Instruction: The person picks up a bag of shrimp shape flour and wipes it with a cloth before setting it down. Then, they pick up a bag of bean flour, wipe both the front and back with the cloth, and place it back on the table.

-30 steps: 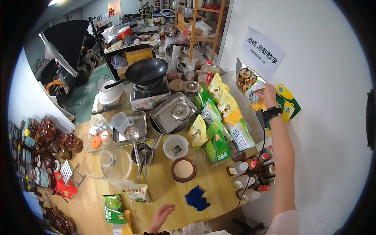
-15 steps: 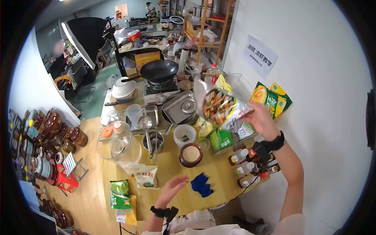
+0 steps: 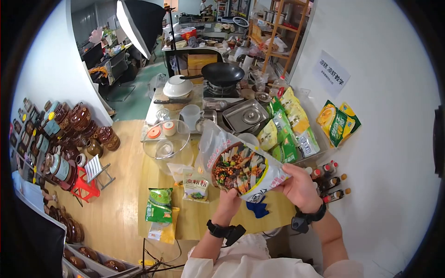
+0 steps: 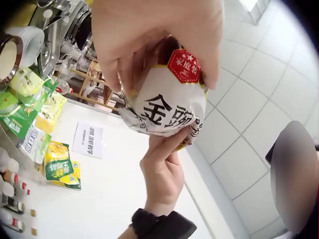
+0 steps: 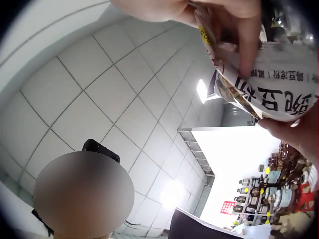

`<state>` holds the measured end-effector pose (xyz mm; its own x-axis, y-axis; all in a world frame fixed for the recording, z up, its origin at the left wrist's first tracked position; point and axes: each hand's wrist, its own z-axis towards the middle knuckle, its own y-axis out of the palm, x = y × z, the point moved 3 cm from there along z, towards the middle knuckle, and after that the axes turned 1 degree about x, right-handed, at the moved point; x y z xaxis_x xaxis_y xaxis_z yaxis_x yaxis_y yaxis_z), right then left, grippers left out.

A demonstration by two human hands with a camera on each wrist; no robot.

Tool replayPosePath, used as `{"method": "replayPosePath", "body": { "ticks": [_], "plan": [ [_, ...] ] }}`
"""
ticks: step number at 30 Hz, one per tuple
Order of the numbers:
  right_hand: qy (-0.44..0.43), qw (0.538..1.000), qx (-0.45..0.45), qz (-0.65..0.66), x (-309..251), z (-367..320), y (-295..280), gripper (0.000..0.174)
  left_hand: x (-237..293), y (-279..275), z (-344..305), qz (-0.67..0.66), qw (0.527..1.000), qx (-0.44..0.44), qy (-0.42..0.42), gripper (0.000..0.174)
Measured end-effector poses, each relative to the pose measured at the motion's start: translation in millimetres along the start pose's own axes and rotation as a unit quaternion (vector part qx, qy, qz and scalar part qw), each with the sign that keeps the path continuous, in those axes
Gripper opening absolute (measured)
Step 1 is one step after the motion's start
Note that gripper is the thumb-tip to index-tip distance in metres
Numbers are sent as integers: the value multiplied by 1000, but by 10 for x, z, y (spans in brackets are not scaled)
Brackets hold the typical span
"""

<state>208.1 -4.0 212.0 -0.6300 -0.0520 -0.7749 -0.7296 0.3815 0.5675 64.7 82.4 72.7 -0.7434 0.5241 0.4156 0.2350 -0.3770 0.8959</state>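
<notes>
A large printed food bag (image 3: pixel 238 169), white with a picture of a cut-up dish, is held up tilted over the table's front. My right hand (image 3: pixel 301 187) grips its right end, thumb on the printed face. At the lower left edge my left hand (image 3: pixel 227 204) holds it, fingers mostly hidden behind. In the left wrist view, my left hand (image 4: pixel 159 30) curls around one end of the bag (image 4: pixel 167 102) and my right hand (image 4: pixel 164 174) pinches the other. Black lettering shows on the bag (image 5: pixel 279 84) in the right wrist view.
Behind the bag stand a clear bowl (image 3: pixel 162 155), a metal tray (image 3: pixel 245 113), and a wok (image 3: pixel 222 74) on a burner. A bin of packets (image 3: pixel 296 125) is at right, sauce bottles (image 3: pixel 331 183) below it. Green (image 3: pixel 160 206) and white packets (image 3: pixel 195 187) lie front left.
My right hand has brought the bag from the wall side to the middle, in front of me. The left hand has come up and taken hold of it. The head view has turned left.
</notes>
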Motion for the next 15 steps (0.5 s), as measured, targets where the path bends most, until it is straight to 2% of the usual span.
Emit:
{"method": "replayPosePath", "body": {
  "ticks": [2, 7, 12, 15],
  "plan": [
    [11, 1000, 15, 7, 119, -86, 30, 25, 27, -22, -93, -36, 999, 33, 7, 71],
    [23, 999, 35, 28, 381, -239, -26, 27, 115, 59, -264, -93, 989, 104, -39, 56],
    [12, 999, 33, -1, 555, -413, -77, 28, 237, 104, -389, -37, 990, 129, -49, 50],
    [38, 997, 61, 22, 740, -465, -294, 28, 316, 117, -463, -9, 988, 142, -54, 47]
  ]
}}
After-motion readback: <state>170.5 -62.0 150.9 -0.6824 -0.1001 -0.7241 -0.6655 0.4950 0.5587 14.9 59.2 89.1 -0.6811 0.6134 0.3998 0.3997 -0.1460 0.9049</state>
